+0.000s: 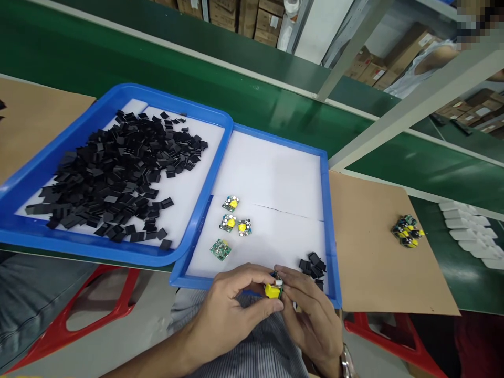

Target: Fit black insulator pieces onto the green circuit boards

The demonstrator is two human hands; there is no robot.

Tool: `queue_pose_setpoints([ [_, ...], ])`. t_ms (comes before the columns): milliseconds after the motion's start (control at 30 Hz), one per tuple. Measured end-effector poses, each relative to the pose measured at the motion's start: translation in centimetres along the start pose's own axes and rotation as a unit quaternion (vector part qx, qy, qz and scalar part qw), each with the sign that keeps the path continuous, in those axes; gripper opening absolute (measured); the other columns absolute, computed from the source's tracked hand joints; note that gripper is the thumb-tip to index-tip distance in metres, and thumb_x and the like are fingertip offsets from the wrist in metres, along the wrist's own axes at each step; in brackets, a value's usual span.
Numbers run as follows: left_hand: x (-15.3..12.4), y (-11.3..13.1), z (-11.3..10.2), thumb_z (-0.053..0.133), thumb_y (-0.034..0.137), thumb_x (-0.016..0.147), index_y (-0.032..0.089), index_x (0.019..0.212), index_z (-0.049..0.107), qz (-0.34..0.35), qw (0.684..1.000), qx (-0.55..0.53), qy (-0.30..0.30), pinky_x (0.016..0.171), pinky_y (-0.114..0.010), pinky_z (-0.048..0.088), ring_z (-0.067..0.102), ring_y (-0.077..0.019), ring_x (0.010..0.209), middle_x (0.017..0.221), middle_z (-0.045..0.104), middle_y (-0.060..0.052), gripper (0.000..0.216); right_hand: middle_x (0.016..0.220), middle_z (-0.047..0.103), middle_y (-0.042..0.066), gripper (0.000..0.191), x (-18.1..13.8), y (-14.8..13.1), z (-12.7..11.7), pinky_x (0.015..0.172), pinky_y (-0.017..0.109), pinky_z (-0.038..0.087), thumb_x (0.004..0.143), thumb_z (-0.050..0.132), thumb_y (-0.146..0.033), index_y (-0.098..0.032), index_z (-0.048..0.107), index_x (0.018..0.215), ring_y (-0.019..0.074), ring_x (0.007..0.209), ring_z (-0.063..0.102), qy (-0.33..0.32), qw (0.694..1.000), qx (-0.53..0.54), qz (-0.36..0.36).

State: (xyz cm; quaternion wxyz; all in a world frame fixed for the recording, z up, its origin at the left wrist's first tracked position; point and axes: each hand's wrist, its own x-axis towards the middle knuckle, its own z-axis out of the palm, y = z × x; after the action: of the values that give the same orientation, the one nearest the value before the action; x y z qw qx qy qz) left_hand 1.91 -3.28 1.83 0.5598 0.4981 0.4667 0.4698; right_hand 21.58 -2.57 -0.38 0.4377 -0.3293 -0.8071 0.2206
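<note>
Between the fingertips of both hands sits a small circuit board (273, 290) with a yellow block-shaped part on it. My left hand (236, 304) grips it from the left, thumb below and forefinger above. From the right, my right hand (311, 315) pinches the same board, its fingers hiding part of it. Just beyond, in the blue tray (331, 247) lined with white foam, lie several similar boards; one green board (220, 250) rests with its yellow part underneath. A few black flat pieces (313, 265) lie in that tray's near right corner.
A second blue tray (185, 239) on the left holds a large heap of black pieces (118, 168), its edge overlapping the first tray. More boards (407, 231) are clustered on brown cardboard (374, 252) at right. White parts (470, 233) stand farther right. A slanted post (401, 110) rises behind.
</note>
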Motion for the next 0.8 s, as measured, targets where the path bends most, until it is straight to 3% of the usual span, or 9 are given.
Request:
queue_pose_setpoints([
  [167,0.0,-0.3,0.0,0.086,0.016,0.081,0.022,0.099,0.075,0.009,1.000,0.002,0.009,0.079,-0.023,0.062,0.075,-0.0155,0.087,0.096,0.079,-0.002,0.022,0.119,0.075,0.017,0.048,0.6,0.1,-0.6,0.101,0.044,0.064,0.086,0.063,0.011,-0.013,0.066,0.128,0.0291,0.125,0.070,-0.019,1.000,0.002,-0.010],
  [300,-0.1,-0.3,-0.8,0.079,0.013,0.087,0.024,0.105,0.074,0.044,0.999,0.021,-0.015,0.090,-0.028,0.063,0.076,-0.0184,0.103,0.111,0.078,-0.004,0.022,0.133,0.069,0.017,0.039,1.3,-0.2,-1.3,0.102,0.047,0.063,0.093,0.066,-0.002,-0.020,0.069,0.128,0.0299,0.125,0.069,-0.030,0.988,0.107,0.110],
  [367,-0.1,-0.3,-1.3,0.075,0.011,0.089,0.025,0.106,0.073,0.070,0.995,0.062,-0.022,0.098,-0.033,0.062,0.073,-0.0207,0.114,0.121,0.075,-0.006,0.022,0.133,0.067,0.016,0.033,1.7,-0.2,-1.5,0.096,0.045,0.065,0.096,0.070,-0.014,-0.023,0.072,0.128,0.0296,0.120,0.070,-0.021,0.965,0.166,0.200],
  [467,-0.1,-0.4,-2.1,0.070,0.008,0.092,0.026,0.104,0.073,0.102,0.988,0.114,-0.036,0.101,-0.034,0.060,0.072,-0.0206,0.118,0.125,0.075,-0.006,0.021,0.104,0.071,0.009,0.017,2.3,-0.1,-1.5,0.077,0.034,0.068,0.098,0.072,-0.023,-0.024,0.078,0.114,0.0209,0.090,0.076,-0.017,0.902,0.291,0.318],
  [600,0.0,-0.6,-2.8,0.065,0.006,0.095,0.030,0.131,0.065,0.094,0.986,0.118,-0.072,0.103,-0.034,0.061,0.072,-0.0200,0.121,0.131,0.074,-0.006,0.043,0.085,0.072,0.001,0.008,3.1,0.2,-1.0,0.068,0.026,0.064,0.091,0.080,-0.024,-0.022,0.079,0.099,0.0133,0.068,0.074,-0.032,0.817,0.429,0.385],
  [700,0.2,-0.7,-3.2,0.066,0.004,0.095,0.031,0.143,0.060,0.123,0.976,0.146,-0.104,0.106,-0.035,0.060,0.070,-0.0204,0.124,0.134,0.072,-0.006,0.055,0.080,0.073,0.000,0.009,3.6,0.3,-0.8,0.068,0.025,0.064,0.089,0.083,-0.025,-0.020,0.079,0.094,0.0132,0.067,0.074,-0.036,0.788,0.457,0.412],
  [800,0.6,-0.6,-3.4,0.067,0.003,0.094,0.029,0.141,0.063,0.165,0.964,0.167,-0.121,0.107,-0.036,0.059,0.068,-0.0207,0.125,0.133,0.073,-0.007,0.054,0.077,0.074,0.001,0.009,3.6,0.2,-0.5,0.068,0.027,0.063,0.089,0.082,-0.026,-0.019,0.078,0.091,0.0136,0.068,0.073,-0.041,0.786,0.451,0.422],
])
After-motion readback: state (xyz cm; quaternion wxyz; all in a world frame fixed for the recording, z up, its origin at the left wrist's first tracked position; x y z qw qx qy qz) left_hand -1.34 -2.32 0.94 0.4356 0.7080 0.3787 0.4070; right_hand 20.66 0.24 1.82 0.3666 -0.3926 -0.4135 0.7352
